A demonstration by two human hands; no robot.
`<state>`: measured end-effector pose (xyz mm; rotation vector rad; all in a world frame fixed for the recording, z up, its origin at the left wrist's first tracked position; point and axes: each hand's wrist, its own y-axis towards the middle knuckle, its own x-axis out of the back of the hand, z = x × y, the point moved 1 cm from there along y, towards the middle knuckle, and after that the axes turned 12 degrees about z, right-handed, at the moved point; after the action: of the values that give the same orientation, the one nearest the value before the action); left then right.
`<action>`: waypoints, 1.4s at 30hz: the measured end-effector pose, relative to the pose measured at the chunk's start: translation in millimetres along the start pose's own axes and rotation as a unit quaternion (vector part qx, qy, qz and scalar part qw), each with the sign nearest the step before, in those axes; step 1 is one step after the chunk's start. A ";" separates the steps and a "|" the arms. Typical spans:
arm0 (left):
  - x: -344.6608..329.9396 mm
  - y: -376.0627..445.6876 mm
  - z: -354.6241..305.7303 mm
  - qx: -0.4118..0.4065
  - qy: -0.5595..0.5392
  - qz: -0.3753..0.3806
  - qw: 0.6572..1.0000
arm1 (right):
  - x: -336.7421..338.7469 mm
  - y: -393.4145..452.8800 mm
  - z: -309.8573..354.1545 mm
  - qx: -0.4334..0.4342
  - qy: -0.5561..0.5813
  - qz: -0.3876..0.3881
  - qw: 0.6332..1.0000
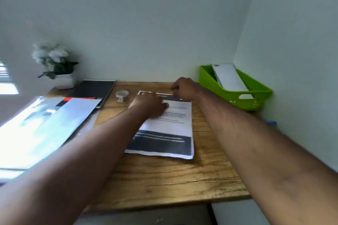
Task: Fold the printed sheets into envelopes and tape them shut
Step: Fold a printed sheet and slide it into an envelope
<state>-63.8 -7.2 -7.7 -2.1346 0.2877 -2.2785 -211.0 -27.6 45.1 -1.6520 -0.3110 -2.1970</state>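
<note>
A printed sheet (164,133) with black bands at its far and near ends lies flat on the wooden desk (164,179). My left hand (150,105) rests on the sheet's upper left part, fingers curled down against the paper. My right hand (182,88) is at the sheet's far edge, its fingers pinched on that edge. A small roll of tape (122,96) stands on the desk just left of the sheet, apart from both hands.
A green plastic basket (256,95) holding folded white paper stands at the back right against the wall. A dark notebook (95,91), a glossy stack of papers (45,124) and a potted white flower (54,65) occupy the left side.
</note>
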 end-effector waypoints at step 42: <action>-15.3 -5.0 16.7 -0.055 -0.328 -0.045 0.942 | -30.3 -4.5 -8.1 0.037 -0.069 0.089 0.993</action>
<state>-45.5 -2.4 -21.2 -2.8443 0.3060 -1.4677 -212.7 -21.8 14.0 -1.7240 -0.2677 -1.9239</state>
